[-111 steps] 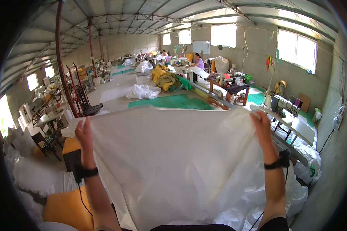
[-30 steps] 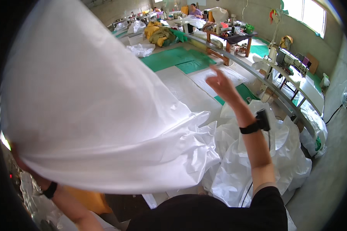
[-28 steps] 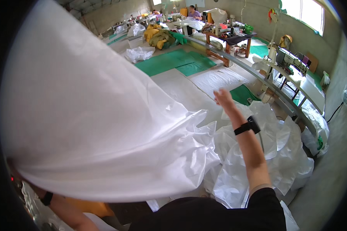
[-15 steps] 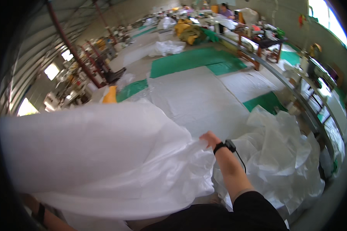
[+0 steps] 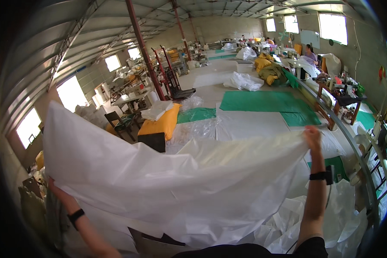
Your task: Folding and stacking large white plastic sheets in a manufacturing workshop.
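A large white translucent plastic sheet (image 5: 167,185) is stretched across in front of me, sagging in the middle with soft folds. My right hand (image 5: 312,136), raised at the right, is closed round its upper right corner. At the left, my left hand (image 5: 56,188) grips the sheet's side edge, its fingers partly covered by the plastic. Above that hand, the sheet's left corner stands up in a peak. Each wrist wears a black band. Beside my right forearm lies a crumpled heap of clear-white plastic sheeting (image 5: 342,215).
Green sheets (image 5: 258,101) and white sheets lie on the floor ahead. An orange-yellow sack (image 5: 161,122) and a dark chair (image 5: 120,124) stand left. A metal rail (image 5: 346,133) runs along the right. Beyond are a hand truck (image 5: 172,77), worktables and a seated person (image 5: 309,53).
My right hand has risen and moved right, pulling the sheet's corner out wide. My left hand has come up into view. The view has tilted up and levelled.
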The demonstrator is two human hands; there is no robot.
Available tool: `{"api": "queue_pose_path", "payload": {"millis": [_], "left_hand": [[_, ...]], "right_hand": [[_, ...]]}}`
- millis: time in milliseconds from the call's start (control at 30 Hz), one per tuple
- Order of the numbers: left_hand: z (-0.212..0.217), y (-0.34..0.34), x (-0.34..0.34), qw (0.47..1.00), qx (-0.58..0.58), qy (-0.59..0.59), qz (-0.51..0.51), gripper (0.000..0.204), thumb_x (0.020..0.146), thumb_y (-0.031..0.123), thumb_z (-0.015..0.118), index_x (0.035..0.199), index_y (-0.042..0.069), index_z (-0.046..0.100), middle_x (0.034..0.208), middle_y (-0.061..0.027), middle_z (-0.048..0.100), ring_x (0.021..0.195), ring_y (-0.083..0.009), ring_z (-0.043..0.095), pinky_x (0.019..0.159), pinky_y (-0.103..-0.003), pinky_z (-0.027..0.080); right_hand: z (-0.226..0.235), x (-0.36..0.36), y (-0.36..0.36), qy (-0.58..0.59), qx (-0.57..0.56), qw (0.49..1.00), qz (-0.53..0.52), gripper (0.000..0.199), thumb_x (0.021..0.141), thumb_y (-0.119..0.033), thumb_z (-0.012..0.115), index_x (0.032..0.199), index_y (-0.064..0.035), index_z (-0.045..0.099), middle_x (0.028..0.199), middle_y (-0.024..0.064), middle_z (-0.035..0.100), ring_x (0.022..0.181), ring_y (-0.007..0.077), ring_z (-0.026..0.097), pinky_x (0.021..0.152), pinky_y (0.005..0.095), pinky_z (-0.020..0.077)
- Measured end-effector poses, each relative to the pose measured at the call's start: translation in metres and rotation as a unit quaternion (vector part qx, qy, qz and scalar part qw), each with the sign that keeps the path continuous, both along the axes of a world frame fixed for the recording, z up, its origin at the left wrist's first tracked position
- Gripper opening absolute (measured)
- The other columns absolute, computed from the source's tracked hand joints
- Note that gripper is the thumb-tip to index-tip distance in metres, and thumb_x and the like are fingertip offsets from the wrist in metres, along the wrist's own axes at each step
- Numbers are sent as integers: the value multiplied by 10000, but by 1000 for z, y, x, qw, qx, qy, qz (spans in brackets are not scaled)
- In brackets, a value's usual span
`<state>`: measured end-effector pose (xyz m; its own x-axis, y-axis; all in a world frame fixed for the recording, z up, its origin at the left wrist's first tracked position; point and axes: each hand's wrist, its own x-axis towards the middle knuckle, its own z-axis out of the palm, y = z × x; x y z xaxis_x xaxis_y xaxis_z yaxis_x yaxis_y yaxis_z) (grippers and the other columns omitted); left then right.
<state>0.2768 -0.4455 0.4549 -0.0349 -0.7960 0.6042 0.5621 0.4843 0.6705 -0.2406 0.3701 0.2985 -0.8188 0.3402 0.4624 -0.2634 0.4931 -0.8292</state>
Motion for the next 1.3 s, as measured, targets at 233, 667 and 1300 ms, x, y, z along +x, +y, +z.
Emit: {"api": "queue_pose_path", "payload": {"millis": [233,667,1300], "left_hand": [[-248,5,16,932,244,-248,-101,473,949,359,406,1288,38,479,1255,-96,533,1082,-243,548,937,-355,427],[-189,179,-162,677,-107,-613,-394,155,772,173,655,725,27,628,610,30,508,588,-62,474,522,-238,366],[-209,532,-322,316,-291,-552,-715,228,869,234,655,849,7,656,677,16,585,648,-95,514,644,-244,422]], "right_hand": [[-117,21,18,-185,15,982,-18,226,850,-221,589,893,-7,645,737,112,624,668,213,568,629,348,464],[63,254,-111,-123,83,960,238,201,884,-156,600,819,34,615,608,-8,508,603,41,438,541,235,393],[16,435,24,-90,-149,985,0,164,934,-109,533,810,-18,591,678,24,572,633,102,570,560,251,475]]}}
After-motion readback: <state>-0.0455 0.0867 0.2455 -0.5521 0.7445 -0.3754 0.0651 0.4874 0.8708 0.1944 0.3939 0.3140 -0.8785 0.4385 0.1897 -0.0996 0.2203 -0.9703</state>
